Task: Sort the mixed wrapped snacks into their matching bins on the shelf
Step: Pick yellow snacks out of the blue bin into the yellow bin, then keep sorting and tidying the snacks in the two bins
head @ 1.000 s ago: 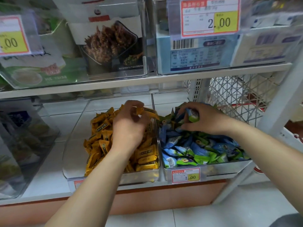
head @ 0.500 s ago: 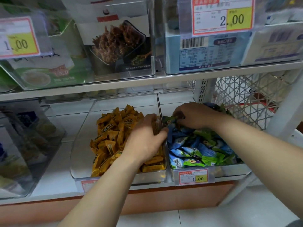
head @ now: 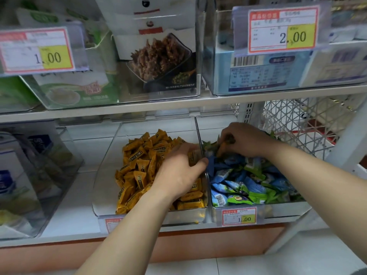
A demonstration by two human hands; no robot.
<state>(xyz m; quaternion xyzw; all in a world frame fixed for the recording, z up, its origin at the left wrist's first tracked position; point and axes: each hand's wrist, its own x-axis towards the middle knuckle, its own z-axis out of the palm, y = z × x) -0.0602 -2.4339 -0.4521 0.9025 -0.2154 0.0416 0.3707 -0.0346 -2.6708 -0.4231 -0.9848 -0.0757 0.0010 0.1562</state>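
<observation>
Wrapped snacks sit in two clear bins side by side on the lower shelf. Yellow-wrapped snacks [head: 143, 165] are in the left bin [head: 105, 185], and blue and green snacks [head: 244, 183] are in the right bin [head: 282, 211]. One stray orange-yellow snack [head: 220, 150] sits at the back left of the right bin, just beside the dividing wall [head: 206, 181].

Right hand [head: 246, 139]: fingertips pinch the stray orange-yellow snack, wrist arched over the blue and green pile.
Left hand [head: 178, 171]: fingers curled at the top of the dividing wall, over the yellow pile. A yellow wrapper shows under them, but I cannot tell whether it is gripped or merely lying there.

Step in hand, as judged: lift the stray out and carry it across the wall. To do it well:
- Pinch the wrapper body rather than a crimped end (foil ends look slippery).
- Lift straight up before crossing, so no neighbouring blue packet drags along.
- Drop it clear of the left hand.

Room:
- The upper shelf edge [head: 178, 105] hangs low over the bin backs, so headroom looks tight there. Open space lies toward the front.
- The wire basket [head: 297, 120] stands near the right forearm.
- The price tag [head: 239, 216] is fixed to the right bin's front, so wrists should keep off it.
</observation>
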